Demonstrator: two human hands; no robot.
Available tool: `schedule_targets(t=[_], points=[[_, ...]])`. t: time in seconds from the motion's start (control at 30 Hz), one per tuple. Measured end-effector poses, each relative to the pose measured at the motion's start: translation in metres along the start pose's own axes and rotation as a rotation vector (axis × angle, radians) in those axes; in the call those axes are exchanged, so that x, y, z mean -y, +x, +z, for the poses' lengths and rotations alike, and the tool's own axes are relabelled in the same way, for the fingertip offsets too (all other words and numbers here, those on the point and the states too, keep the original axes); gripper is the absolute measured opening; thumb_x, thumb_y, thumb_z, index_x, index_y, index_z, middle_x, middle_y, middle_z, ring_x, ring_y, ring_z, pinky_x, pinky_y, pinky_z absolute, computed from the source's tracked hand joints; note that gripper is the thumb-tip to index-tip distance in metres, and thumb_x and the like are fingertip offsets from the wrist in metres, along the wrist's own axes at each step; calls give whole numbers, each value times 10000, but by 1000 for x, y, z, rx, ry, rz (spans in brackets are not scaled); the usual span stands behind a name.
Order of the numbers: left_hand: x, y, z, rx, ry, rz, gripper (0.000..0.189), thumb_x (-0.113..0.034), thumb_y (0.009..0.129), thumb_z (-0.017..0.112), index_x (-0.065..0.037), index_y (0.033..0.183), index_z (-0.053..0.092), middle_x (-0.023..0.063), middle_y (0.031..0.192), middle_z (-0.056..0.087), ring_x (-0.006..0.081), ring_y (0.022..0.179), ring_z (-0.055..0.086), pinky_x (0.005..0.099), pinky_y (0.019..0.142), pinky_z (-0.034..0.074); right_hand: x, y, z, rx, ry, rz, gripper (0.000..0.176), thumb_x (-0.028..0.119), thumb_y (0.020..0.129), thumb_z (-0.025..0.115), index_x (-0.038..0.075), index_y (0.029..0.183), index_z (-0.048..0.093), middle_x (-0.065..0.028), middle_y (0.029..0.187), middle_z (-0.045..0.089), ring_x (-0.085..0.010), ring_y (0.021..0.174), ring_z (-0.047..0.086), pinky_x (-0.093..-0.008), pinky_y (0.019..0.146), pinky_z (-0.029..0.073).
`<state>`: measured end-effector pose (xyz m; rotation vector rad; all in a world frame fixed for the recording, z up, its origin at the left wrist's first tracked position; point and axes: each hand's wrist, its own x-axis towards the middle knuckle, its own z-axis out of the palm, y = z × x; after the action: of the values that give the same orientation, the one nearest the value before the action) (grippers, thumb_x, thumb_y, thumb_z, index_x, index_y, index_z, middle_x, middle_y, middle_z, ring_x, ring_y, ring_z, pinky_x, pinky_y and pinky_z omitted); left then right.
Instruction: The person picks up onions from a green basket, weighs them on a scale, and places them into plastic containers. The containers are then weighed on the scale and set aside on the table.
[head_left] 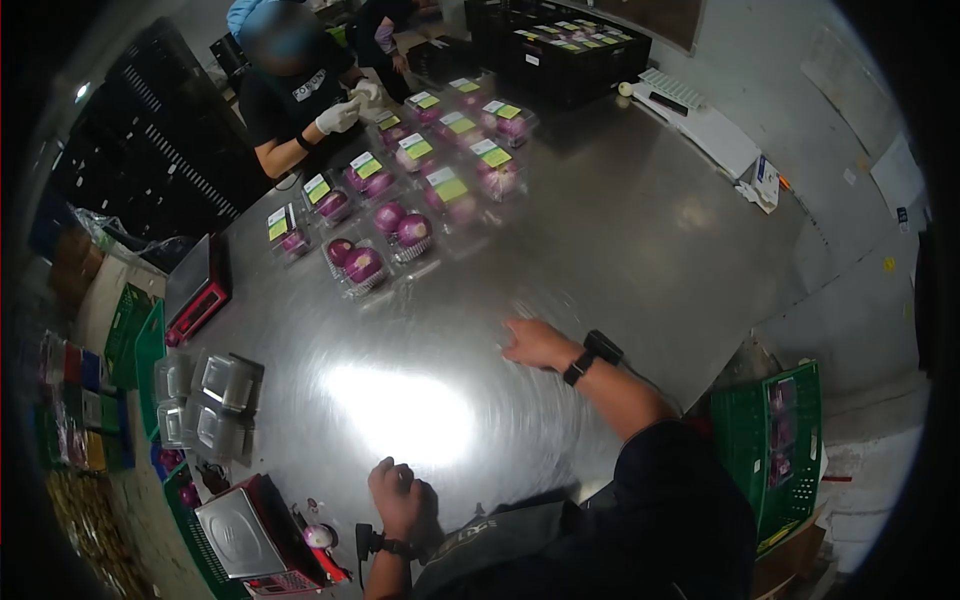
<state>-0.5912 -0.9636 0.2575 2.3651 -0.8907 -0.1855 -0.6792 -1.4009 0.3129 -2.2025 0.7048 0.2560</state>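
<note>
We're holding our R hand [537,344] at the middle of the steel table [620,260], fingers partly spread. We're curling our L hand [397,497] near the table's edge; can't tell if it's pinching anything. A loose onion [319,537] is lying L of it, beside the red scale [240,530]. Onion packs [361,264] are sitting farther up, btwn us & a co-worker [290,110] w/ gloves on.

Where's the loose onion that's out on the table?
In the head view, the loose onion is at the lower left, between the silver-topped scale and the person's left hand.
</note>
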Motion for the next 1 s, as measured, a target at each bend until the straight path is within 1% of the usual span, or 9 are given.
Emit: schedule_targets(t=[0.03,0.07,0.13,0.17,0.23,0.47,0.73,0.93,1.0], points=[[5,0,2,2,-3,-6,285,-121,734,724,-64,1010,682,228,1315,580,423,1259,500,521,1088,402,-3,-14,9,8,-39,1,654,321,880,722,35,1437,536,-244,1259,675,-412,1167,646,-447,996,527],[9,-1,4,4,-6,-11,291,-120,720,748,-77,1003,691,211,1307,592,406,1263,506,505,1092,406,-11,-25,21,10,-40,-4,654,321,880,722,35,1437,536,-244,1259,675,-412,1167,646,-447,996,527],[10,-3,6,-12,-25,-18,280,-124,718,745,-72,989,697,212,1314,591,403,1269,505,499,1097,408,-22,-42,43,-29,-7,-9,564,344,876,725,36,1337,623,-217,1198,710,-383,1119,678,-437,960,542],[12,-4,7,-18,-32,-7,283,-124,717,745,-71,991,698,214,1317,592,403,1273,504,498,1096,410,-23,-52,54,-31,-9,-13,564,344,876,725,36,1337,623,-217,1198,710,-383,1119,678,-437,960,542],[15,-3,8,-27,-40,7,286,-125,716,744,-70,993,698,215,1320,592,404,1276,503,498,1096,412,-15,-76,67,-86,121,-18,525,312,882,752,-9,1285,652,-195,1120,746,-322,1038,723,-391,902,569],[21,-8,10,-19,-40,-11,312,-139,725,752,-80,1029,712,209,1331,593,399,1290,497,493,1111,412,-5,-122,127,-90,161,-35,461,314,889,737,33,1251,683,-151,1087,764,-307,1000,735,-390,883,578],[31,-9,11,-9,-64,-10,326,-152,727,766,-89,1044,720,189,1357,589,390,1299,495,485,1118,420,5,-136,139,-84,98,-72,434,302,888,725,36,1229,694,-143,1058,767,-309,979,735,-398,871,580],[34,-15,13,-38,-90,-5,322,-165,721,768,-90,1032,724,193,1350,592,393,1294,497,483,1117,421,6,-140,147,-66,142,-116,421,275,889,730,19,1221,691,-157,1041,765,-311,975,735,-394,864,579],[36,-17,12,-11,-76,4,370,-156,728,786,-90,1081,697,177,1358,569,389,1305,483,483,1122,416,7,-141,150,-61,132,-118,413,268,889,733,13,1211,695,-165,1030,766,-313,973,735,-393,862,579]])
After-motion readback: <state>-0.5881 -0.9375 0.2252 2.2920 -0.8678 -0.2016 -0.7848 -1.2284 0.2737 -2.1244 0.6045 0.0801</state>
